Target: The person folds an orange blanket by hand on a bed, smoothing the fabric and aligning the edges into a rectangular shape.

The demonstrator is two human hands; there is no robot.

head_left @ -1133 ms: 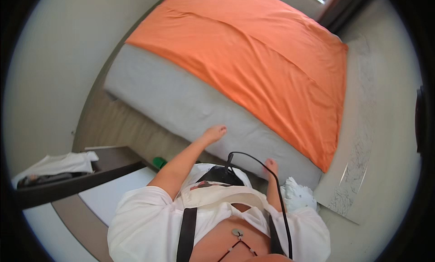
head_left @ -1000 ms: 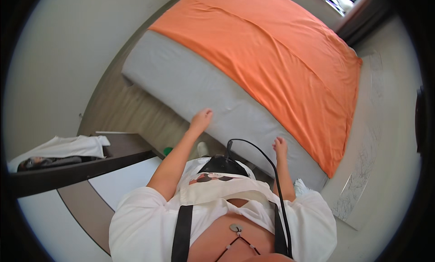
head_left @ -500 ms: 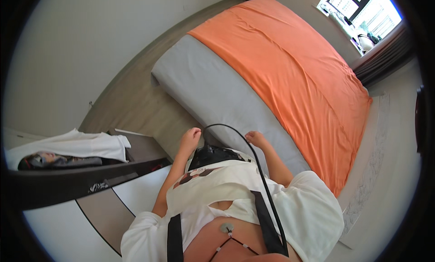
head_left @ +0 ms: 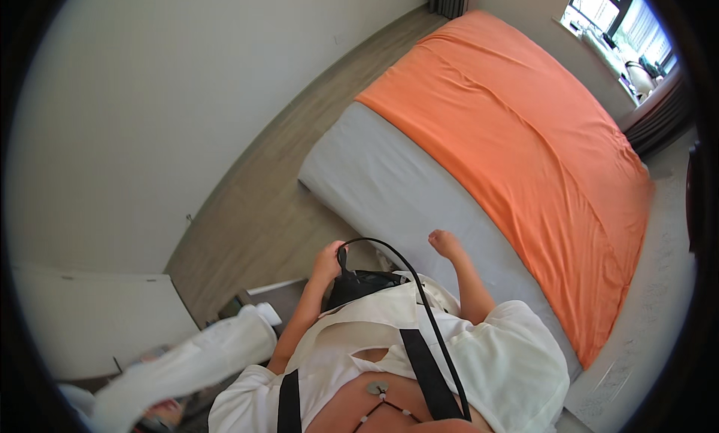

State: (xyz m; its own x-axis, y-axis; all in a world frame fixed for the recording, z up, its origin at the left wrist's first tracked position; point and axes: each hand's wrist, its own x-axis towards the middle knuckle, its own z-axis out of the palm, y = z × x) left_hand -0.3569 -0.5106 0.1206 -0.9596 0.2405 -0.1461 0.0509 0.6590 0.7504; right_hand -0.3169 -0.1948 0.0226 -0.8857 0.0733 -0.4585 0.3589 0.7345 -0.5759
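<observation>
The bed [head_left: 367,156] is covered by orange cloth [head_left: 517,133] except a grey strip [head_left: 449,208], with right fingers [head_left: 442,241] loosely clenched, left fingers [head_left: 334,252] indiscernible.

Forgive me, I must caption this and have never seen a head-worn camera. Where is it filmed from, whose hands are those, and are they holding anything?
There is no robot here, only a person. A wide camera on their head looks down and takes every picture, so straight edges bend near the rim. The white shirt at the lower edge is theirs. Ahead is a grey bed with an orange cover over much of it. Their bare right hand, loosely curled, appears in front of the grey part; no object shows in its grip. Their left hand appears beside a looping black cable; whether it holds that, I cannot tell.
</observation>
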